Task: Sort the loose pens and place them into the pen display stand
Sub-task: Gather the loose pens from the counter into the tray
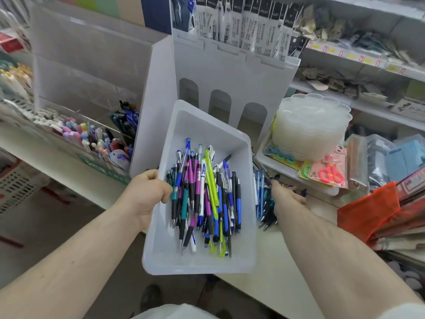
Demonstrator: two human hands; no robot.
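Left hand (149, 194) grips the left rim of a white plastic bin (247, 143), fingers curled over the edge, bin held tilted above the shelf edge. Loose pens (204, 201) lie heaped in the bin: blue, purple, teal, black, one yellow-green. Right hand (287, 199) reaches down on the right of the bin onto a second bunch of pens (262, 203) lying on the white shelf (271, 261); fingers mostly hidden, cannot tell if it grips any. White pen display stand (230, 72) stands just behind the bin, three arched slots low on its front, packaged refills (250, 26) along its top. Stack of clear lids (310, 125) right of the stand, scissors packs (328, 171) near it.
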